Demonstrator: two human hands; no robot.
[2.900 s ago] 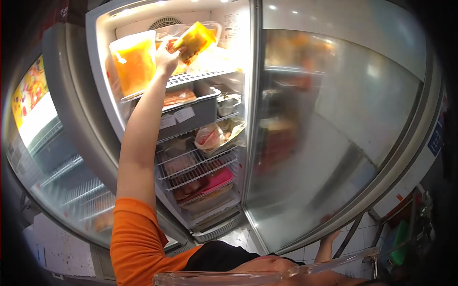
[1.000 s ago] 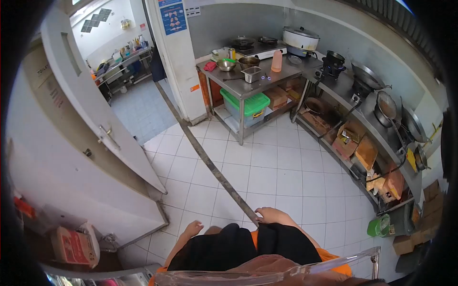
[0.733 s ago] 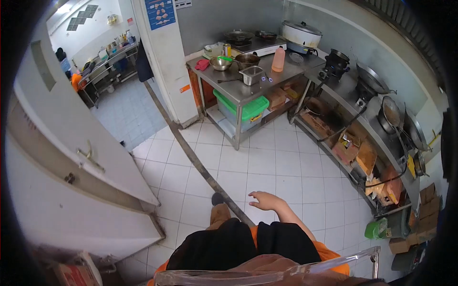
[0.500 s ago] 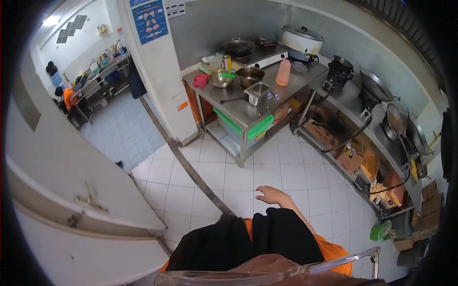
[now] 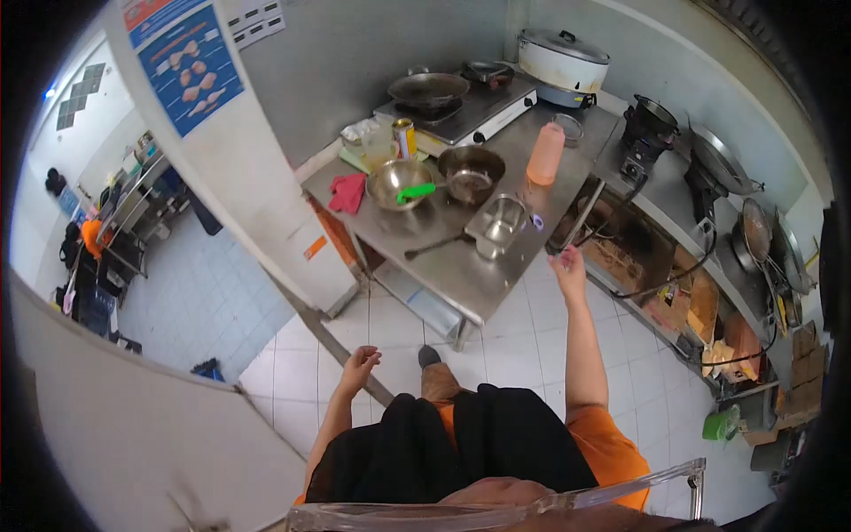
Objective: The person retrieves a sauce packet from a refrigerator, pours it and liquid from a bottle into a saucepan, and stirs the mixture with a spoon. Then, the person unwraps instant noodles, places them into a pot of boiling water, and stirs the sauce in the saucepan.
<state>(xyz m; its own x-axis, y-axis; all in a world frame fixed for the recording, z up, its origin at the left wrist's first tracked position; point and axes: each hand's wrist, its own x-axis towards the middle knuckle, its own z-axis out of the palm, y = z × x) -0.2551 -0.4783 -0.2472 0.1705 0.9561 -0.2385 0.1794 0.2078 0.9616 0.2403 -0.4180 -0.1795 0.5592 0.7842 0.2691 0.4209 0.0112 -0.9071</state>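
Observation:
My right hand [image 5: 567, 261] is stretched forward with nothing in it, fingers loosely apart, close to the right edge of the steel table [image 5: 443, 275]. Nearest to it on the tabletop stand a square metal container [image 5: 498, 227] and a pink plastic bottle [image 5: 545, 154]. Lower down at the left, my left hand [image 5: 359, 367] hangs over the floor, its fingers loosely bent and holding nothing. Farther along the table are a steel bowl [image 5: 397, 182], a dark pot [image 5: 483, 164] with a green-handled utensil [image 5: 417, 191] beside it, a red cloth [image 5: 347, 192] and a can [image 5: 404, 137].
A stove [image 5: 474, 115] carries a wok [image 5: 428, 87], with a large rice cooker [image 5: 563, 64] at the back. To the right runs a burner counter [image 5: 656, 182] with pans. A pillar [image 5: 230, 168] stands left of the table. Another person in orange [image 5: 92, 238] is in the far room.
The table has come closer in view. My right hand has reached forward toward its edge, and my left hand has come into sight.

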